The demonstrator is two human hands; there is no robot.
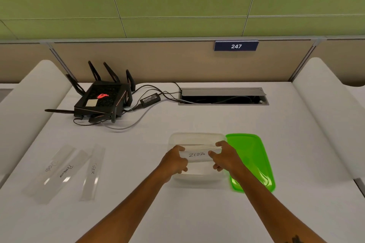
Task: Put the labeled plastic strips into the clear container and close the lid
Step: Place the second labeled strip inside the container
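The clear plastic strip labeled ZEBRA [196,155] spans crosswise over the open clear rectangular container [195,138], its long axis running left to right. The left hand [175,161] and right hand [225,157] pinch its ends with closed fingers. Three more thin, glossy strips [65,171] lie well left on the white tabletop [197,213]; the green lid [252,162] lies just right of the container.

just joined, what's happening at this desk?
A person is holding a plastic strip marked ZEBRA by its ends, left hand and right hand, over the open clear container. Whether it already touches the inside is unclear. Three more strips lie on the table to the left; two read PENGUIN and TIGER, the third is hard to read. The green lid is off, lying right beside the container.
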